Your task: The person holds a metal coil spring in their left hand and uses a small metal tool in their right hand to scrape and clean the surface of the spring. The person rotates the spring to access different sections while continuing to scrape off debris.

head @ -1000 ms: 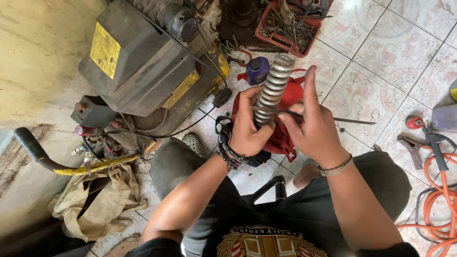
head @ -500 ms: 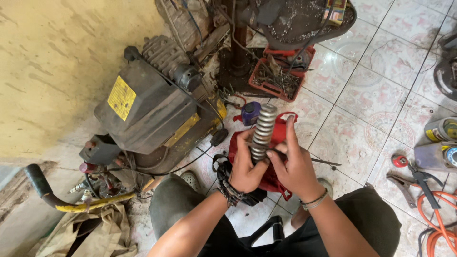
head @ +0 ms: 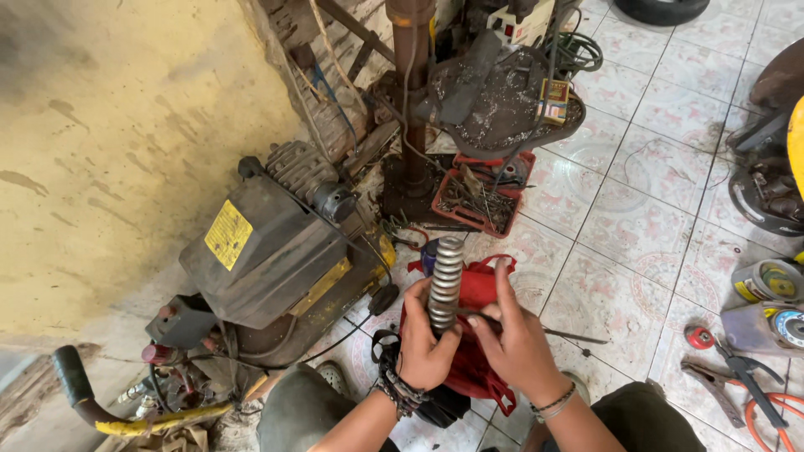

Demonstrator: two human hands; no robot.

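Coil spring [head: 445, 283] held upright at lower centre.
It is gripped by the left hand [head: 425, 341]; a thin rod [head: 536, 326] is pinched by the right hand [head: 519, 339] beside it.

We see a ribbed metal spring [head: 445, 283], dull silver and grimy. The red bag [head: 474, 335] under it looks like matt cloth. The floor tiles [head: 645, 226] are glossy ceramic, dirt-streaked. The compressor housing [head: 260, 251] is matt, dusty painted metal. The wall [head: 100, 151] is rough, stained plaster.
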